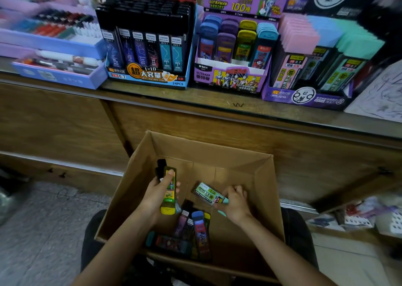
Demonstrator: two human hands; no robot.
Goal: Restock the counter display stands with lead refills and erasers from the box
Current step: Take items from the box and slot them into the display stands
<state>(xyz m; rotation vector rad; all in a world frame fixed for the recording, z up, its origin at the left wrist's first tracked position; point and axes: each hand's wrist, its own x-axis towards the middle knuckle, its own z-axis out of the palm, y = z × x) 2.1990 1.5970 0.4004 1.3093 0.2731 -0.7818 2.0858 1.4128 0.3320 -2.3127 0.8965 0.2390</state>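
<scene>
- Yellow refill case [168, 195] gripped by left hand [156, 192], mint case [207, 194] pinched by right hand [238, 201].
- Best sorted by cap colour before being slotted upright, imo.

Single head-worn camera looks steeply down, close over the box [191, 155], counter [217, 103] just ahead

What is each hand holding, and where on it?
Left hand grips a yellow refill case around its middle; right hand pinches a green refill case by its teal end.
</scene>
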